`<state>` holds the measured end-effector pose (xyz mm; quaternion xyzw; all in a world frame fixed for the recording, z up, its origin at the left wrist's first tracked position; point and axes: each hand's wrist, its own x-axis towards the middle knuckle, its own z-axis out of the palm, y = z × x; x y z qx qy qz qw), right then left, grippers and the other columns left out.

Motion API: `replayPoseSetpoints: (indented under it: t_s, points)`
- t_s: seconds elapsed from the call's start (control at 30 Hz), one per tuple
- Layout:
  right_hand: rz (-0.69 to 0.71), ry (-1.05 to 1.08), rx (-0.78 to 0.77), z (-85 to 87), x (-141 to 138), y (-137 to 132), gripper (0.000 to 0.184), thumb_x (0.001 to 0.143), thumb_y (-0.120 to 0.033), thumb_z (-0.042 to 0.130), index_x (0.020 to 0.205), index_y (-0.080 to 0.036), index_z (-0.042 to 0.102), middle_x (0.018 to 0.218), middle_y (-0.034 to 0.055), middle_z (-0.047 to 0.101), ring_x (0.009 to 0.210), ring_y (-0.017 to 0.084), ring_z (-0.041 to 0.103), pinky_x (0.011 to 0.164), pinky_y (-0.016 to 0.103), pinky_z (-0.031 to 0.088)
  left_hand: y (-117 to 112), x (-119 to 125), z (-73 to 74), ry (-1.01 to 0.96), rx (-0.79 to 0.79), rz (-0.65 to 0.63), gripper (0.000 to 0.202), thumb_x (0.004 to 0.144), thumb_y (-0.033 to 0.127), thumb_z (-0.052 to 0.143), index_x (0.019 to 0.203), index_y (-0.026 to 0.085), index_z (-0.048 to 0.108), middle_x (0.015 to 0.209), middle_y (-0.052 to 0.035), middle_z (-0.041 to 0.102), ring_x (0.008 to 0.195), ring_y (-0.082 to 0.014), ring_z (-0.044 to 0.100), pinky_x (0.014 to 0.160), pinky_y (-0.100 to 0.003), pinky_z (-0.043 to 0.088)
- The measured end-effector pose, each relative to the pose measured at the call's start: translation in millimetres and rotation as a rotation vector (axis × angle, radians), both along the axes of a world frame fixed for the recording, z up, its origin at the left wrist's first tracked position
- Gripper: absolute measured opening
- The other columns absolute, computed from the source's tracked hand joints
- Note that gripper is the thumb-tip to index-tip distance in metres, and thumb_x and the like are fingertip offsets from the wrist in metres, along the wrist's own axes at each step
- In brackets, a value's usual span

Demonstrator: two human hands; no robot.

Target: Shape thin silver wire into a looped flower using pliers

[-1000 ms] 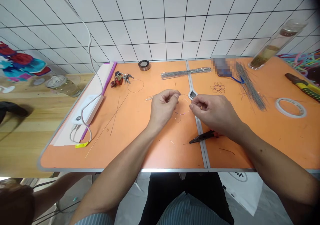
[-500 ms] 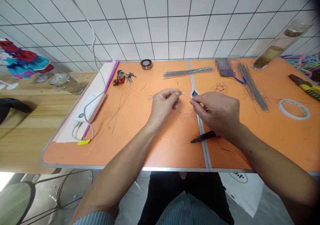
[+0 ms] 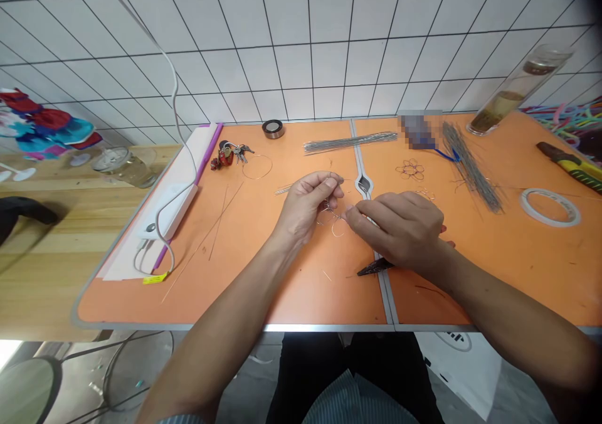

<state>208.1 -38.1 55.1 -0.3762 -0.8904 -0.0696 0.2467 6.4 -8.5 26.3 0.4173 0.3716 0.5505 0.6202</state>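
My left hand (image 3: pixel 305 207) pinches a thin looped wire (image 3: pixel 332 218) between thumb and fingertips, with a straight end pointing left. My right hand (image 3: pixel 397 226) lies low over the orange table (image 3: pixel 301 286), its fingertips at the wire, though the grip is hard to make out. Under that hand, pliers with dark jaws (image 3: pixel 375 267) are mostly hidden. A small wire flower (image 3: pixel 409 169) lies above my right hand, and a wire ring (image 3: pixel 257 167) lies beyond my left. Bundles of straight wires (image 3: pixel 350 142) (image 3: pixel 470 167) rest at the back.
Keys (image 3: pixel 230 154), a dark tape roll (image 3: pixel 273 129), a white tape roll (image 3: pixel 550 207) and a yellow-handled tool (image 3: pixel 564 167) sit on the table. A white power strip (image 3: pixel 167 211) lies along its left edge. A tiled wall (image 3: pixel 305 54) rises behind.
My right hand has dropped toward the table and moved left, covering more of the pliers. My left hand stays nearly in place, and the wire's loops sit closer to it.
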Motion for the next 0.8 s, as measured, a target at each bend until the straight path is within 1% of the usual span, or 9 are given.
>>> replayPoseSetpoints:
  t_s: [0.1, 0.3, 0.47, 0.5, 0.63, 0.67, 0.8]
  points:
    - [0.027, -0.022, 0.021, -0.7, 1, -2, 0.025, 0.106, -0.018, 0.06, 0.088, -0.031, 0.073, 0.074, -0.0018, 0.069, 0.066, 0.017, 0.044, 0.059, 0.039, 0.025, 0, 0, -0.1, -0.001, 0.007, -0.024, 0.03, 0.079, 0.044, 0.091, 0.091, 0.019, 0.078, 0.078, 0.0001, 0.069, 0.061, -0.0087, 0.057, 0.059, -0.023, 0.047]
    - [0.088, -0.056, 0.183, -4.3, 1, -4, 0.027, 0.105, -0.014, 0.061, 0.087, -0.03, 0.072, 0.075, -0.0045, 0.072, 0.065, 0.016, 0.043, 0.058, 0.036, 0.028, 0, 0, -1.5, 0.0, 0.033, -0.042, 0.033, 0.079, 0.046, 0.092, 0.091, 0.018, 0.078, 0.078, -0.0004, 0.07, 0.062, -0.0085, 0.058, 0.06, -0.022, 0.047]
    - [0.085, -0.05, 0.163, -8.9, 1, -3, 0.026, 0.104, -0.013, 0.062, 0.087, -0.03, 0.071, 0.073, -0.0041, 0.07, 0.066, 0.016, 0.046, 0.058, 0.037, 0.029, -1, -1, -3.0, -0.017, 0.051, -0.054, 0.031, 0.082, 0.044, 0.093, 0.092, 0.018, 0.08, 0.078, -0.0003, 0.071, 0.062, -0.0084, 0.06, 0.061, -0.022, 0.047]
    - [0.088, -0.046, 0.182, -9.8, 2, -3, 0.025, 0.104, -0.013, 0.063, 0.088, -0.03, 0.072, 0.074, -0.0041, 0.07, 0.066, 0.016, 0.048, 0.058, 0.036, 0.03, -1, -1, -3.2, -0.017, 0.053, -0.056, 0.03, 0.082, 0.044, 0.093, 0.092, 0.018, 0.08, 0.078, -0.0004, 0.071, 0.063, -0.0084, 0.06, 0.061, -0.022, 0.047]
    - [0.106, -0.047, 0.337, -11.2, 3, -3, 0.024, 0.103, -0.013, 0.065, 0.09, -0.031, 0.073, 0.075, -0.0053, 0.073, 0.066, 0.015, 0.051, 0.058, 0.035, 0.032, -1, 0, -3.2, -0.009, 0.061, -0.063, 0.03, 0.083, 0.045, 0.092, 0.092, 0.019, 0.08, 0.079, -0.0007, 0.071, 0.063, -0.0086, 0.06, 0.062, -0.022, 0.048]
    - [0.108, -0.047, 0.34, -10.8, 4, -4, 0.024, 0.103, -0.013, 0.065, 0.089, -0.031, 0.073, 0.075, -0.0054, 0.074, 0.066, 0.015, 0.051, 0.058, 0.035, 0.032, -1, 0, -3.2, -0.001, 0.062, -0.059, 0.03, 0.083, 0.045, 0.092, 0.092, 0.019, 0.08, 0.079, -0.0008, 0.071, 0.063, -0.0088, 0.06, 0.062, -0.022, 0.049]
    - [0.093, 0.013, 0.246, -9.0, 5, -5, 0.024, 0.103, -0.014, 0.065, 0.092, -0.033, 0.075, 0.079, -0.0045, 0.077, 0.068, 0.016, 0.056, 0.06, 0.037, 0.033, -1, 1, -5.5, 0.062, 0.09, -0.032, 0.03, 0.083, 0.047, 0.09, 0.092, 0.019, 0.08, 0.079, -0.0013, 0.073, 0.063, -0.0096, 0.06, 0.063, -0.024, 0.05]
